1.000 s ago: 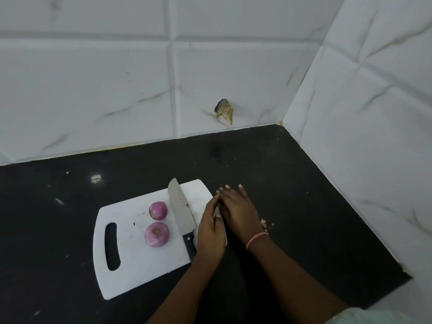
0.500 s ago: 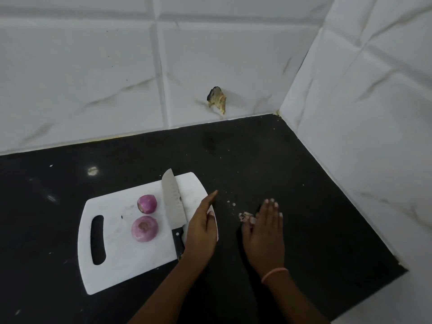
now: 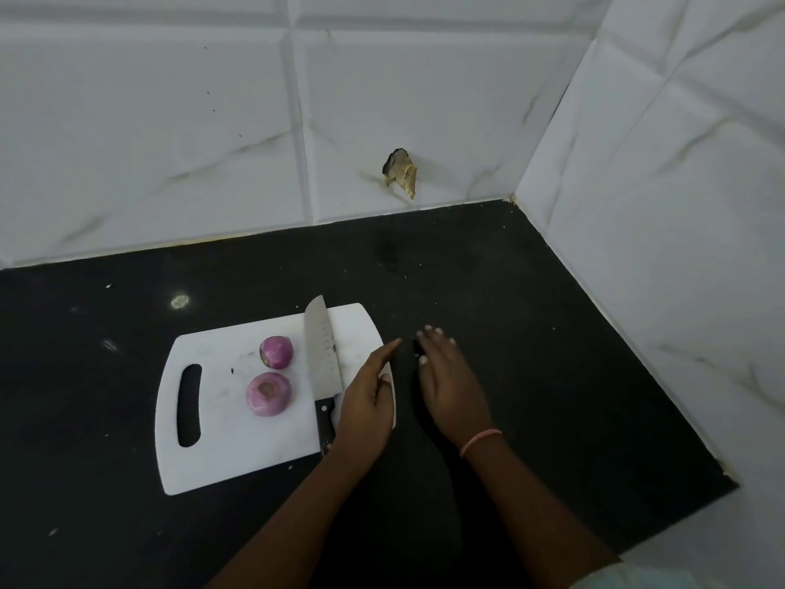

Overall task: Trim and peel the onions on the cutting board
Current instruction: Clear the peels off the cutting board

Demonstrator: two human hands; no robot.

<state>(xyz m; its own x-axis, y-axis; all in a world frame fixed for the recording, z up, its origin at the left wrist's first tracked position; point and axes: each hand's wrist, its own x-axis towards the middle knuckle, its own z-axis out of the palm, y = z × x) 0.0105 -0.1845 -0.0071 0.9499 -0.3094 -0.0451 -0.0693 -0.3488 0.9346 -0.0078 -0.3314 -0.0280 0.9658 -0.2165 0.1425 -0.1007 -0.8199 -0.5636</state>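
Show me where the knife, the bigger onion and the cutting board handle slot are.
knife [image 3: 321,350], head view, middle of the blade.
bigger onion [image 3: 268,394], head view, its trimmed top.
cutting board [image 3: 221,465], head view, bare near corner; slot at left.

Dim, cool and even overall, with a bluish cast on the white wall tiles [image 3: 148,133]. One small bright glint on the glossy black table [image 3: 179,301], left of centre. Soft, faint shadows under the hands [image 3: 450,384], lost against the dark surface. Wide-angle bowing of tile joints toward the edges. Slightly soft and grainy throughout, fingertips faintly smeared.
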